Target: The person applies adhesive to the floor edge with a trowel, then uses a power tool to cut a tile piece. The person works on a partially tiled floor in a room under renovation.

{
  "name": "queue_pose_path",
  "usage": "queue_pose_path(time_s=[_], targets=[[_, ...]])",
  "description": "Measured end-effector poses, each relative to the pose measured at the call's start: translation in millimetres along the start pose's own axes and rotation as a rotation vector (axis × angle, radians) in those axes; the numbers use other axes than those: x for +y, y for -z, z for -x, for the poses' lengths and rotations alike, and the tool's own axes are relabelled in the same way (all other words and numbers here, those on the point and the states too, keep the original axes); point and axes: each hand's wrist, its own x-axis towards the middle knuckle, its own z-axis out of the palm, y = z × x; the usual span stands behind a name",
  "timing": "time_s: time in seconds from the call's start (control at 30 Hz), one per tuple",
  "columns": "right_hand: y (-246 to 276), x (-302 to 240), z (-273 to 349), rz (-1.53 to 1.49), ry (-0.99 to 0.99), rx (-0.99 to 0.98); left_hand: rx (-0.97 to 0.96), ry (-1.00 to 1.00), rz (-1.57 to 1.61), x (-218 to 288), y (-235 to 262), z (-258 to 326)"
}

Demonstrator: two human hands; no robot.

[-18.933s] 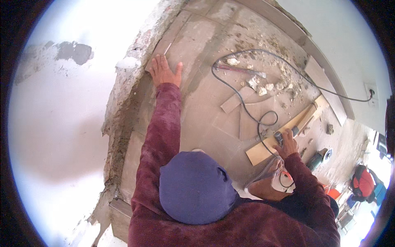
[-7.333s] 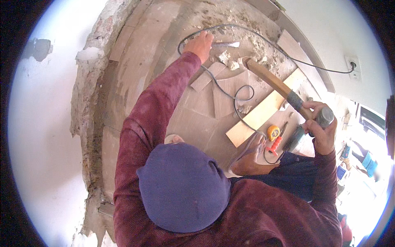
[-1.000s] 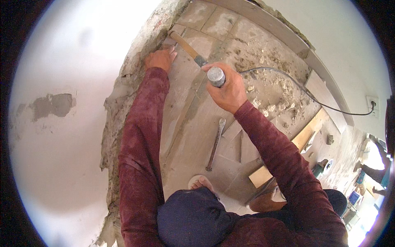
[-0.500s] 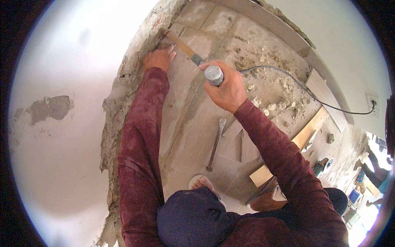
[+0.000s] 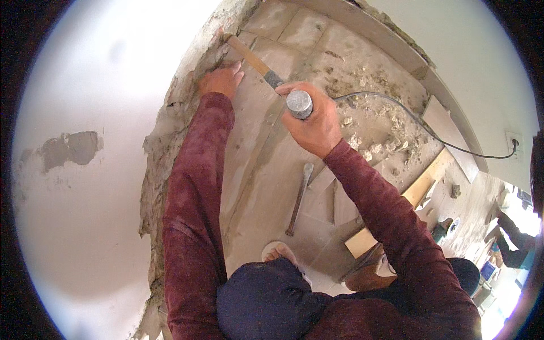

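Whatever lies beneath the left hand (image 5: 221, 81) is hidden. The right hand (image 5: 315, 122) covers part of the hammer (image 5: 249, 56). A dark cap (image 5: 263, 300) partly hides one foot (image 5: 279, 251). Far right, another person (image 5: 515, 256) is blurred, cut off by the black rim.

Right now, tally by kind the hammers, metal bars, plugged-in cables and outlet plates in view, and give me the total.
Hammer, in the right hand: 1
Metal bar, on the floor: 1
Plugged-in cable: 1
Outlet plate: 1
Total: 4

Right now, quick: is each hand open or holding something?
Left hand: beside the rough, broken wall edge; can't tell open or closed.
Right hand: closed, holding the grey-headed, wooden-handled hammer.
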Motion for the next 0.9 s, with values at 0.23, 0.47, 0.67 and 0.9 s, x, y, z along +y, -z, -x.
queue_pose_path(time_s=[0.23,0.47,0.67,0.9], targets=[[-3.6,5.5,3.2,-0.03,-0.007,0.011,0.01,-0.035,0.054,-0.4,-1.7,-0.2],[-3.4,5.8,2.7,-0.02,-0.097,0.016,0.041,-0.025,0.039,0.9,-2.6,0.3],[-0.7,1.2,2.3,-0.058,-0.074,0.031,-0.065,-0.013,-0.021,6.2,2.6,4.0],[5.5,8.1,-4.7,0.077,-0.051,0.064,-0.047,0.002,0.047,13.6,5.9,6.7]])
